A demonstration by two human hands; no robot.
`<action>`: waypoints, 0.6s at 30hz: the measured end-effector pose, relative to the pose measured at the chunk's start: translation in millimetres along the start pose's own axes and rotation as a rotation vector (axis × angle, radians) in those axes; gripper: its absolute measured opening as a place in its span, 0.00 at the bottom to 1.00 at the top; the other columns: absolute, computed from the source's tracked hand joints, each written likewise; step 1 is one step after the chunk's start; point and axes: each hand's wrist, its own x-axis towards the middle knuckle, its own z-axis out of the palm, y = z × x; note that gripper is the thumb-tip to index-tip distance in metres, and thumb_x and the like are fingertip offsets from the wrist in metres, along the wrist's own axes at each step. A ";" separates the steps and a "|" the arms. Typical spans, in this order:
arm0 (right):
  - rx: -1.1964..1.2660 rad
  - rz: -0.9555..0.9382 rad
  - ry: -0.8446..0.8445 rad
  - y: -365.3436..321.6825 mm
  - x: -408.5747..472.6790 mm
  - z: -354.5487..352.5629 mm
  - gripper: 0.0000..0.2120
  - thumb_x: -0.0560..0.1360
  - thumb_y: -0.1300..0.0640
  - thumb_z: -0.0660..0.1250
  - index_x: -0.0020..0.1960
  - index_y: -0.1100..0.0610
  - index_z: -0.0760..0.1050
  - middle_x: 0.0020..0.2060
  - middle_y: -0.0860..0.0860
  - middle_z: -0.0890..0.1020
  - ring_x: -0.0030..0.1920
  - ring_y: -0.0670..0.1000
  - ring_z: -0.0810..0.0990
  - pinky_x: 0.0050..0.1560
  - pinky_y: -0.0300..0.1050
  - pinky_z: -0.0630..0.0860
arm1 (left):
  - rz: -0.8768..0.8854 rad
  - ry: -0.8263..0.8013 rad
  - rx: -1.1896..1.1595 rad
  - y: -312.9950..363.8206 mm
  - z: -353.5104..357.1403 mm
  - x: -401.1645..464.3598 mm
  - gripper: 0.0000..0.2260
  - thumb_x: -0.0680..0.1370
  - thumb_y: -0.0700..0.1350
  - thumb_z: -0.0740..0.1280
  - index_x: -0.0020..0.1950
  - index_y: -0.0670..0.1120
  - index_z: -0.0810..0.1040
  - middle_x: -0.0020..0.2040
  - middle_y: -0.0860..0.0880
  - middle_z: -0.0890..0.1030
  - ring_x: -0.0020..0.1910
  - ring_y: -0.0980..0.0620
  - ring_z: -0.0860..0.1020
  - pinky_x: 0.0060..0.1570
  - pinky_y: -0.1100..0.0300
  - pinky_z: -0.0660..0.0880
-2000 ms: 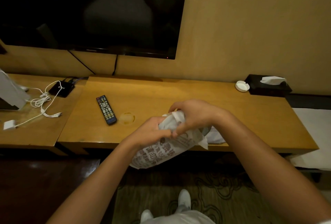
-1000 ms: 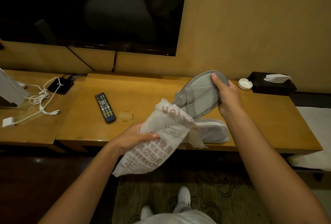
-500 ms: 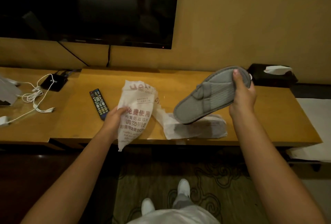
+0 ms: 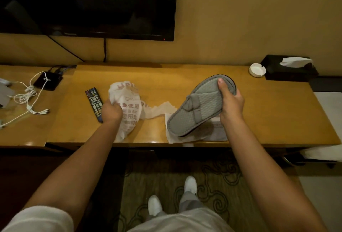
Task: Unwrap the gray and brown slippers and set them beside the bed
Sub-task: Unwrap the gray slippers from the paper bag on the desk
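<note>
My right hand (image 4: 231, 104) grips the heel end of the gray slippers (image 4: 199, 106), held tilted just above the wooden table (image 4: 277, 113), toe end pointing down toward the front edge. My left hand (image 4: 111, 110) holds the empty white paper wrapper (image 4: 128, 107) with red print, pressing it onto the table beside the remote. A second wrapped package (image 4: 212, 132) lies under the gray slippers, mostly hidden; what it holds cannot be seen.
A black remote (image 4: 94, 102) lies just left of my left hand. White cables (image 4: 27, 98) and a small black box (image 4: 47, 80) sit far left. A white ashtray (image 4: 257, 70) and black tissue box (image 4: 288, 68) stand back right. White bedding (image 4: 331, 113) shows at the right edge.
The gray slippers came out of the wrapper in my right hand and moved right. My left hand carried the empty wrapper left and lowered it onto the table.
</note>
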 end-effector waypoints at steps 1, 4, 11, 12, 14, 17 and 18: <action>0.000 0.004 -0.005 0.9 3.9 1.1 0.25 0.63 0.45 0.83 0.56 0.54 0.84 0.47 0.49 0.89 0.47 0.50 0.89 0.42 0.45 0.84 | 0.013 -0.019 0.039 2.2 -1.1 4.2 0.19 0.83 0.41 0.59 0.73 0.38 0.72 0.67 0.34 0.77 0.66 0.33 0.75 0.63 0.46 0.73; 0.012 0.027 -0.029 2.5 9.7 5.7 0.21 0.65 0.48 0.83 0.55 0.55 0.84 0.47 0.50 0.89 0.49 0.51 0.89 0.43 0.46 0.85 | 0.034 -0.075 0.141 5.1 -5.1 12.8 0.18 0.82 0.43 0.60 0.71 0.39 0.74 0.64 0.34 0.79 0.62 0.33 0.77 0.57 0.48 0.75; -0.079 0.057 -0.102 6.1 8.5 20.2 0.20 0.67 0.48 0.82 0.55 0.55 0.84 0.48 0.50 0.89 0.47 0.49 0.89 0.43 0.45 0.84 | -0.186 -0.338 -0.228 10.3 23.5 6.5 0.17 0.78 0.38 0.71 0.66 0.38 0.76 0.60 0.36 0.81 0.51 0.37 0.82 0.46 0.47 0.81; -0.105 0.053 -0.110 6.1 7.9 18.2 0.19 0.68 0.48 0.82 0.54 0.54 0.84 0.47 0.49 0.89 0.45 0.48 0.89 0.41 0.43 0.84 | -0.171 -0.363 -0.211 6.7 32.5 4.3 0.17 0.78 0.37 0.71 0.67 0.38 0.76 0.61 0.36 0.81 0.50 0.38 0.82 0.44 0.49 0.81; -0.156 0.051 -0.153 9.3 4.0 18.3 0.18 0.68 0.47 0.81 0.53 0.53 0.84 0.45 0.48 0.89 0.44 0.46 0.88 0.40 0.41 0.83 | -0.124 -0.352 -0.091 -4.7 40.4 2.1 0.20 0.77 0.39 0.73 0.68 0.38 0.74 0.62 0.36 0.81 0.54 0.37 0.81 0.52 0.45 0.81; -0.167 0.033 -0.186 12.5 -0.4 12.1 0.19 0.70 0.49 0.81 0.56 0.56 0.84 0.46 0.49 0.89 0.45 0.47 0.88 0.40 0.40 0.82 | -0.015 -0.302 0.169 -17.4 47.7 1.0 0.28 0.76 0.44 0.75 0.72 0.38 0.69 0.65 0.35 0.79 0.62 0.34 0.78 0.60 0.45 0.76; -0.170 0.032 -0.190 12.9 -2.5 9.9 0.19 0.70 0.49 0.81 0.56 0.56 0.84 0.47 0.49 0.89 0.46 0.47 0.88 0.41 0.40 0.83 | 0.009 -0.287 0.200 -19.3 47.9 0.1 0.31 0.75 0.45 0.76 0.73 0.38 0.66 0.65 0.35 0.78 0.62 0.34 0.78 0.59 0.45 0.75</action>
